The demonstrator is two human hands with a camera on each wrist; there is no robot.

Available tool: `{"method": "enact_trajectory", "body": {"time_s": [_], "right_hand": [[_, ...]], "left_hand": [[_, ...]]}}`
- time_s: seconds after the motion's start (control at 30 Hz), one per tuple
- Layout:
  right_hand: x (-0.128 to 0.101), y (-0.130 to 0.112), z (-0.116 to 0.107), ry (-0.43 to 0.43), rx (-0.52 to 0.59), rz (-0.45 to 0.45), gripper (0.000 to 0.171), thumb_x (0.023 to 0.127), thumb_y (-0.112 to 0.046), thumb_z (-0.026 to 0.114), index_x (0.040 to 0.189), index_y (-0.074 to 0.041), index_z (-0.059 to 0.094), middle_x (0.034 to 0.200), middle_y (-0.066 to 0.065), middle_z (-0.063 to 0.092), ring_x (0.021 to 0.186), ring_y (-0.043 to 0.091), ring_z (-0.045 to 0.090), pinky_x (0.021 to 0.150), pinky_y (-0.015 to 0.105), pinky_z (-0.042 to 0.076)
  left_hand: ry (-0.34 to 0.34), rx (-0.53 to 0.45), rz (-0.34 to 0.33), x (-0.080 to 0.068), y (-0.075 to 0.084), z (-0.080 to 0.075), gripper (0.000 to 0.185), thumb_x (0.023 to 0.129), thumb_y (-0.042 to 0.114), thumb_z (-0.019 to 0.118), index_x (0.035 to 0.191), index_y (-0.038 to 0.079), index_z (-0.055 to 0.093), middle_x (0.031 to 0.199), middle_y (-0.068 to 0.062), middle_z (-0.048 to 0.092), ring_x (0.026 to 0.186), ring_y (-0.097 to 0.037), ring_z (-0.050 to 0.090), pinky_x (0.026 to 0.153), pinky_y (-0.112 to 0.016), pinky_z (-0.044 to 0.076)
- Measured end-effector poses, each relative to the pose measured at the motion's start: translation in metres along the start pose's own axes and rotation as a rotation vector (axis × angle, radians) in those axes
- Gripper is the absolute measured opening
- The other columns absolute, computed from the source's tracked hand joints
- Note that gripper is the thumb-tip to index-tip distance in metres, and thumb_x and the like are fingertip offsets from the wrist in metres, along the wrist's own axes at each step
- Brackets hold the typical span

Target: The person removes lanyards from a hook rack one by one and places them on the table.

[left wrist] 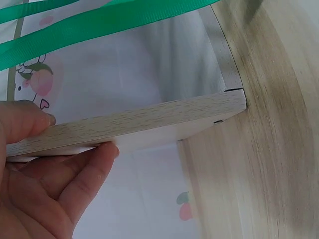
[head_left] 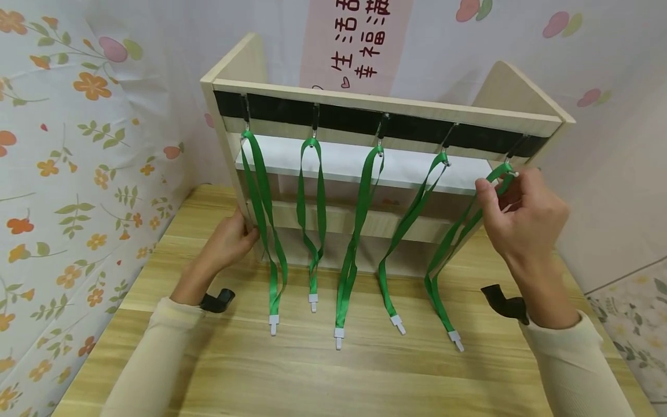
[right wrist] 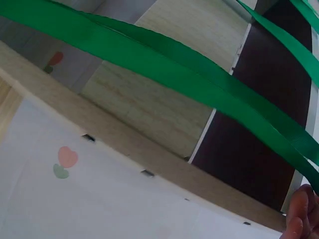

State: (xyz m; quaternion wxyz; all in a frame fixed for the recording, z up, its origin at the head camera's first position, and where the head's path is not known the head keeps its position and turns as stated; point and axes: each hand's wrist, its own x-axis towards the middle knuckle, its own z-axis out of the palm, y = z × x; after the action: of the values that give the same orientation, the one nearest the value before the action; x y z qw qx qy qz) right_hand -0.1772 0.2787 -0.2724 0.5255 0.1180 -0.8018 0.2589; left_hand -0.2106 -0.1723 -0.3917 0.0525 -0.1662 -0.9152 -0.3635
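A light wooden rack (head_left: 385,104) stands on the table, with a black strip (head_left: 354,119) under its top rail. Several green lanyards hang from hooks on the strip. My left hand (head_left: 241,230) grips the rack's left side panel (left wrist: 139,122), thumb on one face and fingers (left wrist: 84,174) on the other; the leftmost lanyard (head_left: 263,197) hangs just beside it. My right hand (head_left: 497,188) pinches the top loop of the rightmost lanyard (head_left: 450,243) close to its hook. In the right wrist view that green ribbon (right wrist: 174,64) crosses the frame and a fingertip (right wrist: 299,216) shows at the corner.
The wooden table (head_left: 333,376) stretches toward me below the white lanyard ends (head_left: 339,336). A floral curtain (head_left: 78,145) closes the left side and a pink banner (head_left: 359,40) hangs behind the rack. The table's right edge drops to the floor (head_left: 636,324).
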Motion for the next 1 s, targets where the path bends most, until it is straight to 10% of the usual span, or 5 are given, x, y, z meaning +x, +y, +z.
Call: {"method": "enact_trajectory", "body": {"time_s": [0.47,1.0], "right_hand": [[-0.006,0.001,-0.004,-0.04,-0.047,-0.096,0.027,0.092,-0.011,0.061,0.075,0.01,0.064,0.053,0.017,0.049,0.055,0.002,0.029,0.057,0.011,0.018],[0.017,-0.006,-0.03,0.041,0.023,-0.018,0.022,0.092,0.002,0.053,0.092,0.012,0.072,0.065,0.021,0.058,0.058,-0.011,0.026,0.058,0.006,0.018]], "left_hand": [[0.003,0.005,0.021,-0.002,-0.002,-0.005,0.042,0.094,0.001,0.052,0.133,0.002,0.037,0.096,-0.023,0.068,0.071,-0.027,0.057,0.058,-0.035,0.043],[0.014,0.02,0.061,0.001,-0.003,-0.002,0.04,0.094,0.002,0.052,0.132,0.003,0.038,0.098,-0.022,0.067,0.074,-0.028,0.059,0.061,-0.037,0.045]]}}
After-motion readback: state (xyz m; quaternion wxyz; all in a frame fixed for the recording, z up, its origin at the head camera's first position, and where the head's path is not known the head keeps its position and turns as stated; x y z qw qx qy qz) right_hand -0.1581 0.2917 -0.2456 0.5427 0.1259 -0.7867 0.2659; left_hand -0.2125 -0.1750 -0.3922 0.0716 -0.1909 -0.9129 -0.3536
